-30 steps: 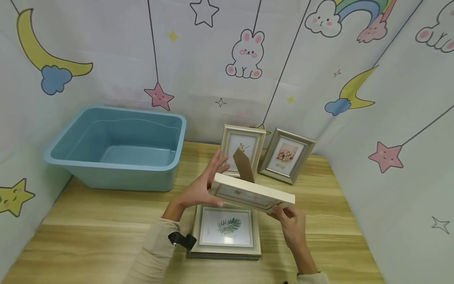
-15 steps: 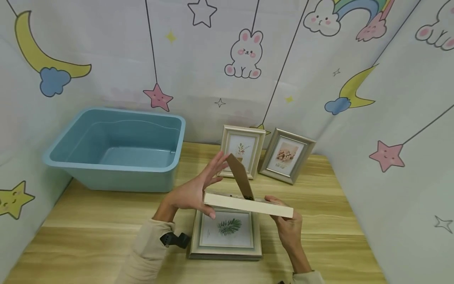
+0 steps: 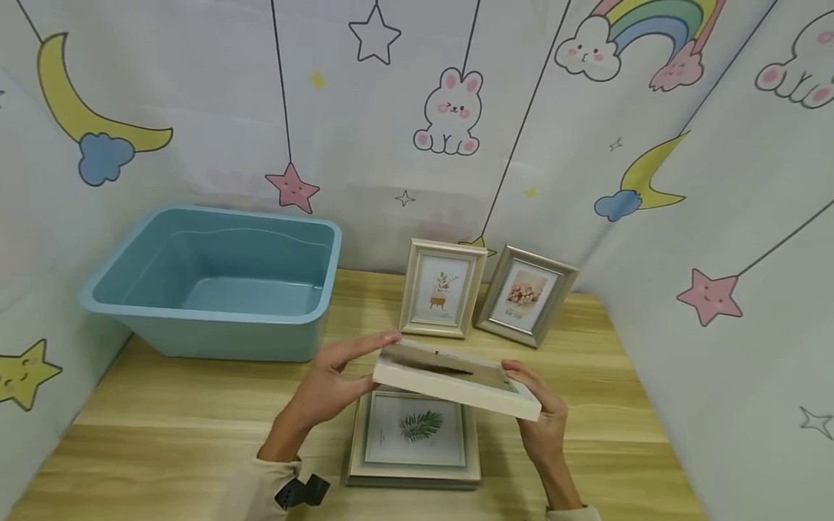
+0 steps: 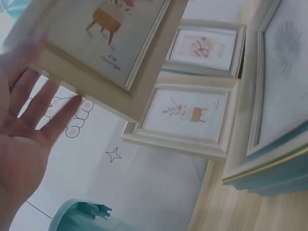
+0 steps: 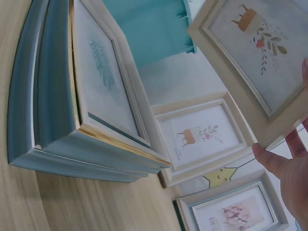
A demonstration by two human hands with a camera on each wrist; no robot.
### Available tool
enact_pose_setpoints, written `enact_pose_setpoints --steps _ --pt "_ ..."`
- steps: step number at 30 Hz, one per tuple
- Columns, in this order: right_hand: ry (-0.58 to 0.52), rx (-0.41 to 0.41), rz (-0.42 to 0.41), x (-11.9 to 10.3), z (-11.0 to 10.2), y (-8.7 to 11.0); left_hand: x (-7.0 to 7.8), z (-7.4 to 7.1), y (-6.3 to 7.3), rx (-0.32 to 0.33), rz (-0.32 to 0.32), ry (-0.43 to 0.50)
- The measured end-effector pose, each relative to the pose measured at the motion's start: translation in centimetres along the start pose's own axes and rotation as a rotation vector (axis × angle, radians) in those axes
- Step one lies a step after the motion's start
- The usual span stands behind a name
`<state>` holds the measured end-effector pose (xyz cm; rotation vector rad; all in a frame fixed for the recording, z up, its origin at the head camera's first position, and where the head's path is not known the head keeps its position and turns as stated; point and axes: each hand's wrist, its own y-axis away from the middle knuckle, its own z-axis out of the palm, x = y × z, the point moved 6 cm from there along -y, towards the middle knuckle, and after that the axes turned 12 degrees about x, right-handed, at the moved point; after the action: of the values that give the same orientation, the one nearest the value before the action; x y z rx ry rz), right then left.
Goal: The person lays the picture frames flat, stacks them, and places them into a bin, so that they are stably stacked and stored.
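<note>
Stand leg (image 3: 423, 360) on held frame (image 3: 456, 394) has dropped toward its back. Left hand (image 3: 326, 387) and right hand (image 3: 544, 416) each pinch one end, closed to its thickness, above frame stack (image 3: 413, 475).

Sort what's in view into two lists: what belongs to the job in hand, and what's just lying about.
Part of the job, it seems:
held frame, pinched by the right hand, left hand at its other end
leaf frame, lying flat
plant frame, standing
pink-picture frame, standing

Probably just about:
tub, untouched
backdrop
</note>
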<state>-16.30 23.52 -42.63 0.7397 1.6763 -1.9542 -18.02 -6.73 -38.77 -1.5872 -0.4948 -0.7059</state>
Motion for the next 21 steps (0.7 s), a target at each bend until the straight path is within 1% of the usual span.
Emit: enact_pose_setpoints --steps 2,3,5,7,10,13,15,17,19,20,21 --pt "0.003 0.008 -0.001 -0.1 -0.2 -0.1 0.2 -0.1 0.3 0.048 0.076 0.023" --pt "0.006 0.012 -0.003 -0.1 -0.2 -0.1 0.3 -0.1 0.5 0.066 0.105 0.028" --pt "0.020 0.021 -0.008 -0.2 -0.3 -0.2 0.3 0.0 0.7 0.090 0.133 0.026" --pt "0.037 0.025 -0.016 -0.2 -0.3 -0.2 0.2 -0.1 0.9 0.106 0.146 0.028" --pt "0.049 0.025 -0.015 -0.2 -0.2 -0.2 0.0 -0.1 1.0 0.125 0.137 0.043" --pt "0.048 0.012 -0.009 -0.2 -0.1 -0.1 -0.3 -0.1 1.1 0.145 0.107 0.053" --pt "0.050 -0.011 -0.024 -0.2 0.1 0.0 -0.5 -0.1 1.2 0.157 0.085 0.043" --pt "0.060 -0.041 -0.068 -0.3 0.3 0.1 -0.6 -0.1 1.2 0.170 0.069 0.020" --pt "0.102 -0.072 -0.155 -0.5 0.5 0.2 -0.8 -0.2 1.3 0.181 0.053 0.004" --pt "0.137 -0.081 -0.209 -0.6 0.5 0.3 -0.9 -0.2 1.3 0.187 0.041 -0.001" --pt "0.176 -0.080 -0.244 -0.6 0.6 0.3 -1.0 -0.2 1.4 0.192 0.032 -0.002"
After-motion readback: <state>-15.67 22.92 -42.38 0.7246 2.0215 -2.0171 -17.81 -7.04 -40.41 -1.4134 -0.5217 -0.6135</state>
